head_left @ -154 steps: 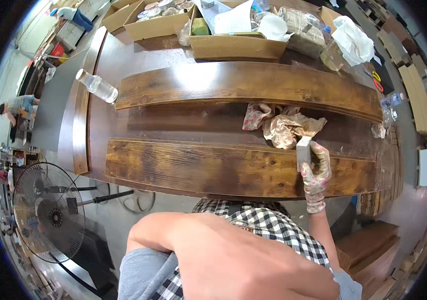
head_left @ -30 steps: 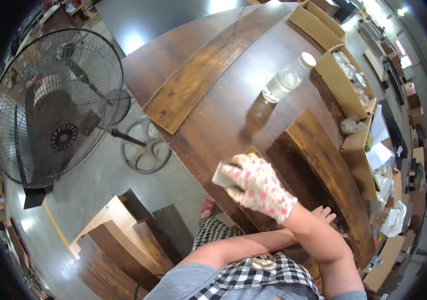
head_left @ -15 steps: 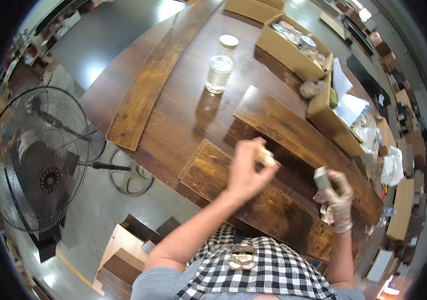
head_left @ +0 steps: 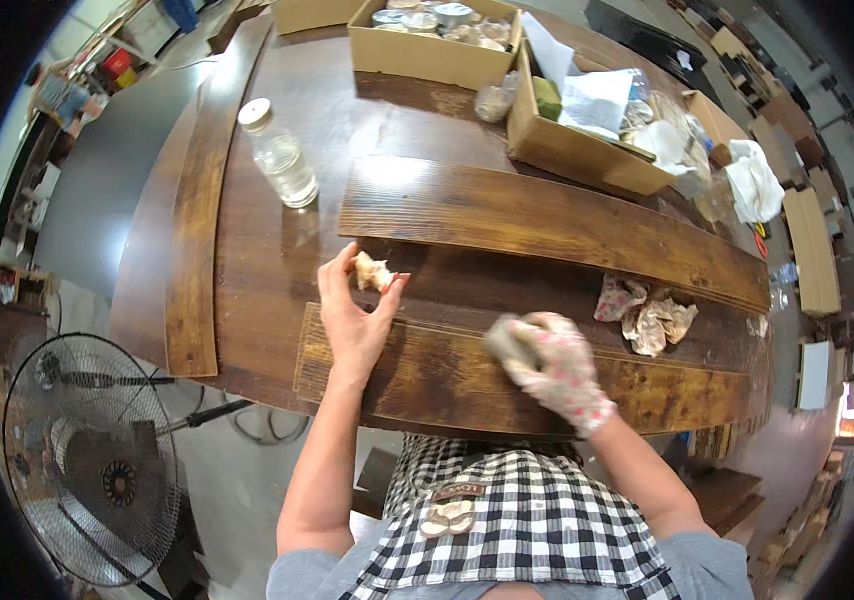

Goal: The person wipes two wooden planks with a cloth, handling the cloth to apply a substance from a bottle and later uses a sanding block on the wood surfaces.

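Observation:
My bare left hand (head_left: 354, 335) pinches a small crumpled beige wad (head_left: 371, 272) between thumb and fingers, above the gap between two boards. My right hand (head_left: 565, 372), in a white glove with pink spots, grips a greyish block (head_left: 511, 342) over the near brown wooden board (head_left: 427, 372); the block is slightly blurred, and I cannot tell whether it touches the wood. A second brown board (head_left: 547, 215) lies beyond, roughly parallel. Between the boards at the right sit crumpled tan paper (head_left: 659, 322) and a pink-spotted cloth piece (head_left: 619, 297).
A lidded glass jar of clear liquid (head_left: 285, 168) stands on the dark table (head_left: 257, 270). Another board (head_left: 197, 230) lies along the left. Two cardboard boxes, one of round items (head_left: 432, 65) and one of papers and bags (head_left: 587, 165), sit at the back. A fan (head_left: 92, 460) stands lower left.
My view has turned toward the right. My right hand has brought the block from beside the crumpled paper leftward over the near board. My left hand still holds the wad.

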### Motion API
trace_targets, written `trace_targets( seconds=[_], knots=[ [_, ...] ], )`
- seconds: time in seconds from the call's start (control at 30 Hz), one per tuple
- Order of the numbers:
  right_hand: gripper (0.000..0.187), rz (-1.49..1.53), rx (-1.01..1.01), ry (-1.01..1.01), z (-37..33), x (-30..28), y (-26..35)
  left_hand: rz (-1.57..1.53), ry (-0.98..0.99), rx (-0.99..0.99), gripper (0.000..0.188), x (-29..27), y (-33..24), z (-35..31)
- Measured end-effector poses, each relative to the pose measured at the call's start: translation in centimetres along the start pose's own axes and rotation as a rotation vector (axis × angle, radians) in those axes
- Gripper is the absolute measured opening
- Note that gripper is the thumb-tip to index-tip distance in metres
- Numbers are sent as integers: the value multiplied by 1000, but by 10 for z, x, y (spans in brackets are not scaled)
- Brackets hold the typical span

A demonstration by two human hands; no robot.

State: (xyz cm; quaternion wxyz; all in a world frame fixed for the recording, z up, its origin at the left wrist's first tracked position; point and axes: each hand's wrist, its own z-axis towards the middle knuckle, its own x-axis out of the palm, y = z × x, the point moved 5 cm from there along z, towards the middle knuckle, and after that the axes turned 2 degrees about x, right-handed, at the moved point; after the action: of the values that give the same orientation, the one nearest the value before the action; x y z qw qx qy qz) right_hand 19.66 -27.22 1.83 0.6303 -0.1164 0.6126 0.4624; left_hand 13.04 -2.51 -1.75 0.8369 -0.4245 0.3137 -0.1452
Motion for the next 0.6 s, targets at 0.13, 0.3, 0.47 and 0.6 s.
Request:
trace_targets(
  seconds=[0.13,0.3,0.47,0.6],
  knots=[
    [37,-138,194,-43,-38,-36,-35,-4,4,31,61,1,-5,3],
    [31,48,54,-23,-6,5,17,9,71,-15,60,10,-3,3],
    [10,-325,261,-42,-76,-61,-86,-7,68,-17,59,3,3,0],
    [17,-283,402,-172,-79,-94,-86,-28,84,-11,58,12,7,1]
  ],
)
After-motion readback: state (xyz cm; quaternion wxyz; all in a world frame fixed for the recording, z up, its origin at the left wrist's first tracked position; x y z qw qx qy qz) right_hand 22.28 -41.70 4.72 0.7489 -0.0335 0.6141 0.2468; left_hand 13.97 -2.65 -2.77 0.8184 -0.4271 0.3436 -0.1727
